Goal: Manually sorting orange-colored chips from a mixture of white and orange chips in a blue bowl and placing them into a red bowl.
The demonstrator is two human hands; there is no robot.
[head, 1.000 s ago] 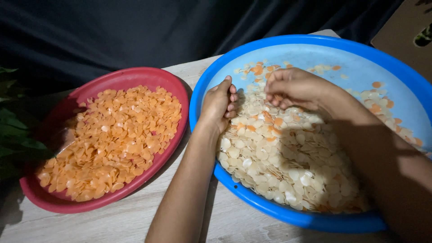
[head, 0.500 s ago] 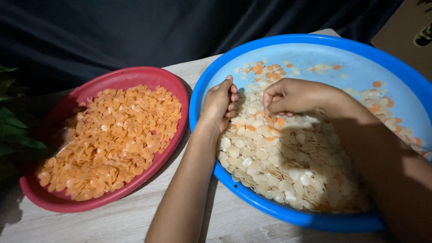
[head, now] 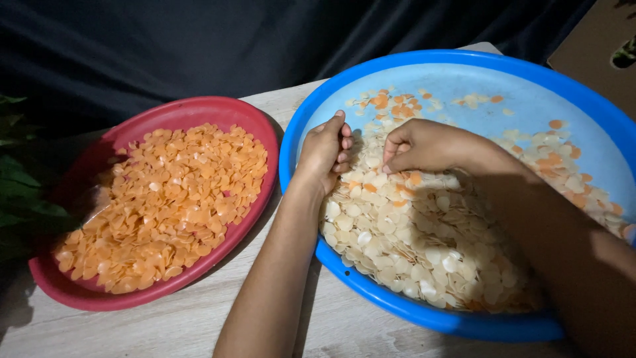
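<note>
both hands are working inside the blue basin (head: 457, 321), over a heap of small flat discs, mostly white discs (head: 424, 248) with orange discs (head: 391, 105) scattered among them and along the far wall. the left hand (head: 326, 147) is resting on the heap near the basin's left rim, fingers curled loosely inward; cannot tell whether anything is lying in its palm. the right hand (head: 424, 144) is sitting just beside it, fingers bunched down into the discs in a pinching posture; cannot tell which piece, if any, is caught between the fingertips.

to the left, touching or nearly touching the basin, the red bowl (head: 73, 295) is holding orange discs only, spread nearly rim to rim. both vessels are sitting on a pale wooden table (head: 165, 328).

judgement: the step in hand is looking like picking orange pieces out of the mixed heap. the next move is calling for a fine fingertip grip on one thin disc without dragging white neighbours along, then a short carry over both rims.

hard to make out: fingertips of both hands are hiding under knuckles and discs. the right forearm is shadowing the near right part of the heap. the basin's right edge is running out of view. green leaves (head: 16, 192) at far left are cut off; the dark cloth (head: 199, 46) behind is showing no detail.
</note>
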